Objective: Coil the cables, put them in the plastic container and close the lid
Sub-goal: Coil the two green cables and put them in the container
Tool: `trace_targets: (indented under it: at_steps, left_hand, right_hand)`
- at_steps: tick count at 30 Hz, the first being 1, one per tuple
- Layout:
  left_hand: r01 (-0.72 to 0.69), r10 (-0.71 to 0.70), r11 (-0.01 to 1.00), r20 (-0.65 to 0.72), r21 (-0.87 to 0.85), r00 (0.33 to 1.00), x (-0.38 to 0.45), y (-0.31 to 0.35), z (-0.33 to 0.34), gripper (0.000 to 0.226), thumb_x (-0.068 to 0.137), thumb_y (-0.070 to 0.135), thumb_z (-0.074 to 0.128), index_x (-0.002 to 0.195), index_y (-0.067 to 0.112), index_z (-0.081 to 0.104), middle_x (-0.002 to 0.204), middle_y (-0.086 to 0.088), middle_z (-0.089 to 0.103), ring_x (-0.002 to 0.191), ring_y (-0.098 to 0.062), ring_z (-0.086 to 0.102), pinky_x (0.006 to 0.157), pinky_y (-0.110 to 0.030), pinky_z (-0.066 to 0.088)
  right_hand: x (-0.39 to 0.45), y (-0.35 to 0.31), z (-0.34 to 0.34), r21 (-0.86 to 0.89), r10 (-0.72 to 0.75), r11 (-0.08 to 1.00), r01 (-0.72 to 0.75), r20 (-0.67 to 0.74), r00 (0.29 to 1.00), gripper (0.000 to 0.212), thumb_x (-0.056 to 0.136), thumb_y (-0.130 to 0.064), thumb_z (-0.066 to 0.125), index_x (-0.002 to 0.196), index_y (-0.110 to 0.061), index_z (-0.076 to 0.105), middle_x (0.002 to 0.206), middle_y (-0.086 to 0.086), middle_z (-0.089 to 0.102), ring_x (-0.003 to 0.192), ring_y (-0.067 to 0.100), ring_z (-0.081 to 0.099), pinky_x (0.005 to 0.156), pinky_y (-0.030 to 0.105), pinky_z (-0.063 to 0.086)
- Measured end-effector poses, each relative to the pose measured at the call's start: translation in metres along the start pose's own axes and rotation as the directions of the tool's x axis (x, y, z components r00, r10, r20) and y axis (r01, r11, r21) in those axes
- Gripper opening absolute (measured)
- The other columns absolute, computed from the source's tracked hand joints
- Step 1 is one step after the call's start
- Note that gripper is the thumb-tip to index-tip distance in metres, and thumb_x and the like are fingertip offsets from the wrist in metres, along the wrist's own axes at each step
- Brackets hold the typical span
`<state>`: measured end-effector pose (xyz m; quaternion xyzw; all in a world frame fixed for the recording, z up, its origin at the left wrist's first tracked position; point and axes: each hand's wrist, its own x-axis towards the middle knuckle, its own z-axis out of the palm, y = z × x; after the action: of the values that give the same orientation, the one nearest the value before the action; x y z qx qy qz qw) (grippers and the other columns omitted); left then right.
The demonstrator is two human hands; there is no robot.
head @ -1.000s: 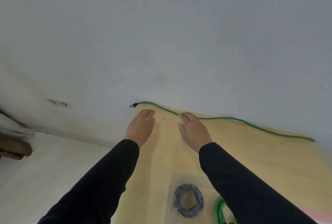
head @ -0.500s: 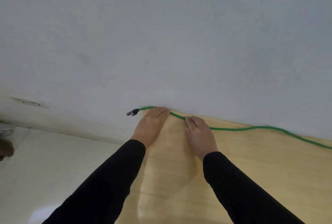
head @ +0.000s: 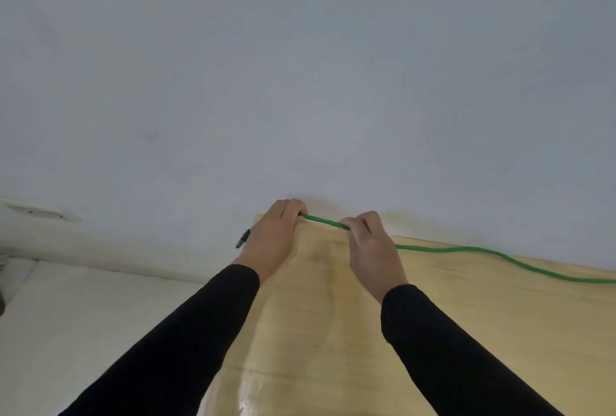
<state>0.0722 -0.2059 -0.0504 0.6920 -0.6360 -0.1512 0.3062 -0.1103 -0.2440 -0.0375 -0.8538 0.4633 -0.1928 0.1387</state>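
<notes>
A long green cable (head: 466,250) runs along the far edge of the wooden table (head: 333,332), against the wall, and leaves the view at the right. My left hand (head: 273,235) grips it near its dark plug end (head: 242,238), which sticks out to the left of the hand. My right hand (head: 370,249) pinches the same cable a short way to the right. The stretch of cable between the hands is lifted and taut. The plastic container is out of view.
A plain grey wall (head: 300,82) rises right behind the table's far edge. To the left of the table lies a pale floor (head: 83,315) with a white skirting strip (head: 100,249) along the wall.
Both hands went from lying flat near the cable to closing on it and lifting its left end. The view tilted up, so the container with coiled cables dropped out of sight.
</notes>
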Motion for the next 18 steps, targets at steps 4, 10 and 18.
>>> trace_targets:
  at_steps: [4, 10, 18]
  left_hand:
    - [-0.031, 0.003, 0.984, -0.155, -0.178, 0.988, 0.013, 0.044, -0.038, 0.015, 0.097, 0.01, 0.039, 0.099, 0.015, 0.053, 0.094, 0.008, 0.051, 0.08, -0.004, 0.048, 0.074, -0.016, 0.04]
    - [0.074, -0.103, 0.879, -0.036, -0.471, 0.994, 0.009, 0.117, -0.061, 0.02, 0.097, 0.017, 0.04, 0.093, 0.022, 0.058, 0.076, 0.006, 0.056, 0.07, -0.009, 0.052, 0.071, -0.013, 0.044]
    - [0.189, 0.05, 0.011, 0.19, -0.982, 0.981, -0.02, 0.267, -0.061, 0.029, 0.091, 0.035, 0.039, 0.076, 0.014, 0.052, 0.054, 0.008, 0.035, 0.046, -0.006, 0.03, 0.045, -0.015, 0.037]
  right_hand:
    - [-0.004, 0.0, -0.054, 0.063, -0.054, 0.996, 0.058, -0.07, 0.996, 0.027, 0.095, -0.02, 0.041, 0.115, -0.012, 0.058, 0.085, 0.002, 0.054, 0.066, 0.018, 0.052, 0.061, 0.023, 0.041]
    - [0.007, 0.005, -0.15, 0.141, -0.082, 0.98, 0.137, -0.337, 0.938, 0.026, 0.092, -0.015, 0.044, 0.107, -0.009, 0.064, 0.077, -0.004, 0.048, 0.065, -0.001, 0.047, 0.063, 0.002, 0.035]
    - [-0.001, 0.041, -0.251, 0.293, -0.028, 0.943, 0.157, -0.401, 0.916, 0.025, 0.095, -0.017, 0.045, 0.113, -0.015, 0.063, 0.083, -0.003, 0.059, 0.074, 0.011, 0.053, 0.068, 0.004, 0.038]
